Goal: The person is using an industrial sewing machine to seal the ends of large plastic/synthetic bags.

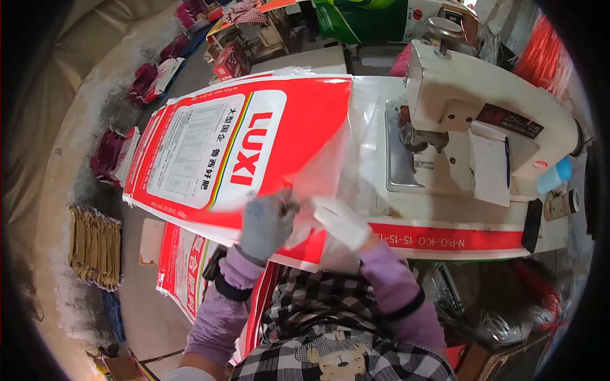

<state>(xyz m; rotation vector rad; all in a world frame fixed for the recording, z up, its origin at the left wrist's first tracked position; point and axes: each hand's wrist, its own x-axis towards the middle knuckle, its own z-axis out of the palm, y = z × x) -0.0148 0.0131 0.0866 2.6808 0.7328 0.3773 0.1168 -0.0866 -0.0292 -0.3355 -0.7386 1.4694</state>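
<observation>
A red and white printed woven sack (305,127) lies flat on top of a stack of sacks. A clear plastic liner (333,162) shows at its right-hand end. My left hand (264,222), in a grey glove, rests over the sack's near part with fingers bent together at the liner; the fingertips are blurred and look dark. Just right of it, my right hand (342,222), in a white glove, pinches the same liner. The film is bunched between both hands.
A cream industrial sewing machine (489,108) stands on the right of the table, its needle area beside the liner. Folded bundles (95,247) line the left wall. More red sacks (181,267) lie below the table edge. Red strands (543,57) hang at the far right.
</observation>
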